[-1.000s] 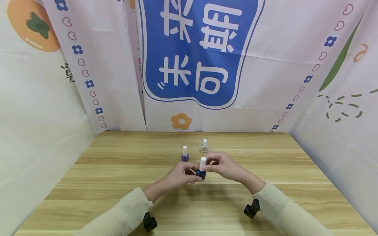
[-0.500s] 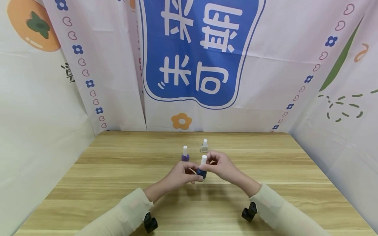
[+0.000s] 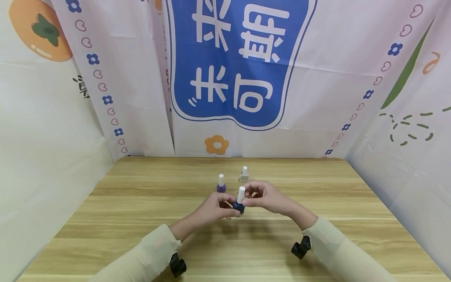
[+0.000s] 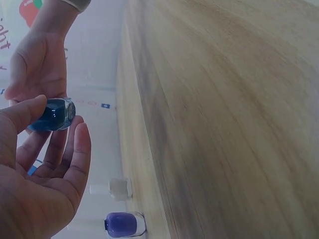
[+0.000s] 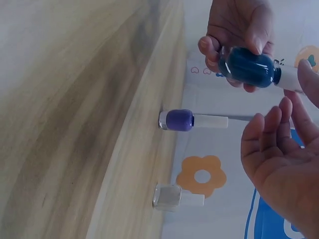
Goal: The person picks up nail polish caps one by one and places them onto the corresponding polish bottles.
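A dark teal-blue nail polish bottle point(image 3: 239, 207) with a white cap point(image 3: 241, 195) is held above the table, leaning slightly. My left hand point(image 3: 213, 208) pinches its glass body between thumb and fingers; in the left wrist view the bottle's base faces the camera. My right hand point(image 3: 269, 199) has thumb and forefinger at the white cap, the other fingers bent loosely, as the right wrist view shows. The cap sits on the bottle. Just beyond the left hand stands a purple nail polish bottle point(image 3: 220, 188), and a clear nail polish bottle point(image 3: 244, 177) is farther back, both upright and white-capped.
The wooden table point(image 3: 141, 188) ends at a printed cloth backdrop point(image 3: 303, 145), with more cloth at both sides. A small black camera point(image 3: 177, 265) hangs below the left sleeve, another black camera point(image 3: 300, 247) below the right.
My right thumb and forefinger have shifted on the cap, inward and then back out. The bottle has tipped slightly with them. My left hand stays almost still, and the two standing bottles have not moved.
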Motion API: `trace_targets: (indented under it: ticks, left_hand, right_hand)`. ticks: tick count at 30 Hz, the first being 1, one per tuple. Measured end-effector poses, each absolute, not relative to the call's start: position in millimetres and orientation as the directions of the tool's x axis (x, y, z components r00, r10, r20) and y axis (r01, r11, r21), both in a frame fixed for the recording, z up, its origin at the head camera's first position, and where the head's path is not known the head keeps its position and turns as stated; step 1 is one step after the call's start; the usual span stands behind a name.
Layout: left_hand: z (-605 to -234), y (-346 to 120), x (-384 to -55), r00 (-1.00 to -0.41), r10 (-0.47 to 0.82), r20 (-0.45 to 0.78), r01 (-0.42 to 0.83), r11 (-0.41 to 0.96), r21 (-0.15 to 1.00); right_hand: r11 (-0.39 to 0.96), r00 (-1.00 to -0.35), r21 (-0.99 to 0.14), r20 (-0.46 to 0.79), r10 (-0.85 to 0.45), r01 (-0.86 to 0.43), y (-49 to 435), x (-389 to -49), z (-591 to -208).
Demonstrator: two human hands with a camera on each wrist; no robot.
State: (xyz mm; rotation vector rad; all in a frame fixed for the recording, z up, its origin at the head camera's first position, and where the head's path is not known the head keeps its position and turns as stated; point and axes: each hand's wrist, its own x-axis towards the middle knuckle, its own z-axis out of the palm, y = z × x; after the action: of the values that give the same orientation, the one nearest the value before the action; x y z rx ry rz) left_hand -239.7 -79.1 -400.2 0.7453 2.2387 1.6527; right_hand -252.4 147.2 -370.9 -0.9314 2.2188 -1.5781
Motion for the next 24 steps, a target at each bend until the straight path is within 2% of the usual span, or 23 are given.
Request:
trace_targets:
  ticks: [10, 14, 24]
  left_hand:
    - [-399.8, -78.1, -239.9, -0.826, 0.555, 0.097, 0.263, 0.228, 0.937]
    - [-399.6, -78.2, -239.5, -0.822, 0.561, 0.101, 0.272, 0.231, 0.934]
    - [-399.7, -78.4, -239.7, -0.822, 0.56, 0.101, 0.263, 0.216, 0.94]
  right_hand:
    - [0.194, -0.677, -0.897, 0.143, -0.722, -0.396, 149.7, -255.4, -369.4]
    - [0.176, -0.664, -0.897, 0.157, -0.731, -0.407, 149.0, -255.7, -370.8]
    - [0.269, -0.752, -0.881, 0.136, -0.645, -0.39, 146.0, -253.7, -373.5]
